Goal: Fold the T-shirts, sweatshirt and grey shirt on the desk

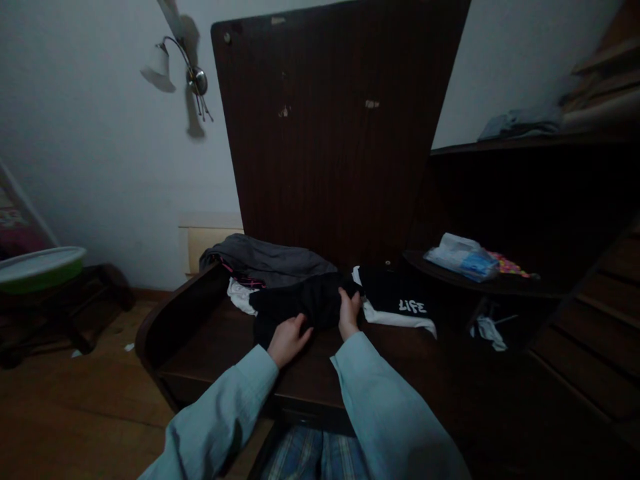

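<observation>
A dark black garment (300, 297) lies partly folded on the brown wooden desk (200, 347); its exact kind does not show. My left hand (289, 340) has its curled fingers on the garment's near edge. At the garment's right end, my right hand (349, 312) grips the cloth, thumb uppermost. Just right of it rests a folded black garment with white lettering and a white edge (403, 303). Behind the cloth in my hands is a heaped grey garment (275, 261), with a white cloth (242, 295) showing at its left.
A tall dark panel (330, 133) stands behind the desk. To the right, a rounded shelf (465, 285) holds a plastic packet (463, 257). A wall lamp (159, 67) hangs at upper left. A green-sided basin (45, 270) sits on a dark stool (75, 307).
</observation>
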### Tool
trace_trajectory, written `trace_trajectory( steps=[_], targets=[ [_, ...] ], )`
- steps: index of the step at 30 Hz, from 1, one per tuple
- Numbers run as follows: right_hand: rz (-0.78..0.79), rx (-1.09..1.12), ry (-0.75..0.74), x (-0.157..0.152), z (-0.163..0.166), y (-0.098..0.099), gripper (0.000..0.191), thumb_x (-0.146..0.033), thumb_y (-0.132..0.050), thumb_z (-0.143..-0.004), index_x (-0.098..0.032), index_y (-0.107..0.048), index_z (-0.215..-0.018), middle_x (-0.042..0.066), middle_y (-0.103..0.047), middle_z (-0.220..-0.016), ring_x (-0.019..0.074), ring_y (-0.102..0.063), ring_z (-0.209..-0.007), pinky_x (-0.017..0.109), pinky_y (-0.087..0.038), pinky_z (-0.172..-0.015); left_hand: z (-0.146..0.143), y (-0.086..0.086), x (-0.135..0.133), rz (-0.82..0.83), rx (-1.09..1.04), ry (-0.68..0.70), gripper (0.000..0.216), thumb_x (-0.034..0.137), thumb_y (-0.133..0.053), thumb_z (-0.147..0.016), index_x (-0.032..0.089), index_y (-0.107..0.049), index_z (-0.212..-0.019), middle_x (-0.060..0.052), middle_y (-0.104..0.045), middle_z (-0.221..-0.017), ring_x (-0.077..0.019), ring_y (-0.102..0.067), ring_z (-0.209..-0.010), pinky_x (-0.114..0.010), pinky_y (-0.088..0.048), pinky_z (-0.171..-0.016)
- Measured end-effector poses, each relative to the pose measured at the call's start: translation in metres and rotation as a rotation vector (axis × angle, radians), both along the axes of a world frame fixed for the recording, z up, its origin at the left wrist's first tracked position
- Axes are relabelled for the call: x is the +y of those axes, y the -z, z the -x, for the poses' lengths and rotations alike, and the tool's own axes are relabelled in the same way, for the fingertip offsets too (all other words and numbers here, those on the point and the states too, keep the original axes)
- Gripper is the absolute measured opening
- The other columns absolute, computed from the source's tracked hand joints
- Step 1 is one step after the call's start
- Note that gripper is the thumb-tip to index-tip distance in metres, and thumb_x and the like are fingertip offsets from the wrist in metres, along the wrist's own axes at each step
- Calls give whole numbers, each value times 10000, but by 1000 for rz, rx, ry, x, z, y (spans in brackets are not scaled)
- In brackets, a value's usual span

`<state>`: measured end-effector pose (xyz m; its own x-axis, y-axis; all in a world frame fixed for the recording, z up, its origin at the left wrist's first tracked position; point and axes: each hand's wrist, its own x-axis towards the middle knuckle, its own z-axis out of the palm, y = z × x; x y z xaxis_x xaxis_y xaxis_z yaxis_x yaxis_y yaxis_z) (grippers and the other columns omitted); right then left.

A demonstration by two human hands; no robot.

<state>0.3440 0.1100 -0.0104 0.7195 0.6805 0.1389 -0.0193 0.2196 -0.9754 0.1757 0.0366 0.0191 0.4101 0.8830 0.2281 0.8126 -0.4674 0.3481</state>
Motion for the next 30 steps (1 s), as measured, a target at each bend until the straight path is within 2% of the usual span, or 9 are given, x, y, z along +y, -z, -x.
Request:
trace_trajectory(
  steps=[5, 7, 9, 11, 13, 16, 23, 26, 30],
  targets=[
    [-48, 101, -482, -9, 11, -7, 411, -349, -609, -564, -168, -575, -932, 71, -660, -953, 221, -606, -864, 325, -459, -780, -17, -46, -46, 527, 74, 814, 485, 416, -559, -749, 179, -494, -1166, -68, -657, -983, -188, -613, -883, -248, -452, -772],
    [-13, 103, -610, -11, 11, -5, 395, -375, -613, -570, -170, -590, -908, 56, -674, -899, 214, -615, -826, 319, -466, -749, -13, -64, -41, 765, 30, 999, 468, 406, -497, -798, 166, -477, -1200, -61, -672, -948, -163, -616, -871, -243, -450, -793],
    [50, 19, -607, -10, 7, -2, 378, -408, -605, -587, -169, -603, -880, 53, -679, -870, 211, -613, -827, 314, -460, -748, -4, -71, -19, 786, -169, 911, 421, 419, -433, -829, 149, -527, -1139, -67, -675, -922, -158, -614, -865, -257, -452, -798],
    [129, -137, -517, -9, -1, 2, 340, -441, -592, -608, -172, -618, -814, 62, -681, -840, 218, -607, -845, 316, -446, -762, 6, -65, 15, 557, -468, 604, 390, 434, -478, -795, 152, -574, -1046, -72, -663, -954, -170, -601, -887, -281, -444, -822],
    [203, -277, -438, -7, -12, 5, 306, -464, -585, -621, -181, -626, -731, 71, -682, -799, 232, -604, -863, 324, -434, -774, 15, -49, 49, 288, -674, 289, 389, 421, -545, -739, 161, -575, -1026, -85, -627, -1050, -206, -553, -1004, -322, -401, -898],
    [243, -326, -443, -7, -23, 5, 283, -465, -603, -618, -187, -628, -663, 71, -680, -750, 244, -613, -850, 332, -439, -763, 18, -19, 85, 250, -689, 13, 519, 369, -649, -634, 148, -536, -1089, -121, -547, -1188, -249, -490, -1108, -347, -359, -953],
    [75, 177, -685, -25, -29, -17, 313, -417, -665, -601, -187, -631, -811, 42, -686, -776, 191, -640, -743, 296, -494, -704, -7, 18, 92, 453, -646, 139, 639, 228, -773, -422, 152, -583, -1027, -96, -610, -1098, -256, -531, -1047, -347, -382, -931],
    [-42, 273, -552, -30, -42, -28, 283, -342, -711, -554, -199, -620, -780, 11, -679, -737, 167, -633, -699, 274, -500, -684, -7, 17, 88, 591, -741, 146, 440, 200, -759, -432, 131, -638, -849, -53, -682, -847, -223, -610, -839, -330, -455, -807],
    [-145, 298, -345, -30, -62, -33, 298, -292, -718, -528, -215, -602, -791, -20, -663, -713, 157, -623, -716, 277, -495, -698, 11, 10, 85, 712, -1194, -26, 271, 171, -723, -498, 148, -636, -754, 15, -656, -628, -141, -603, -585, -235, -477, -582]
  ],
)
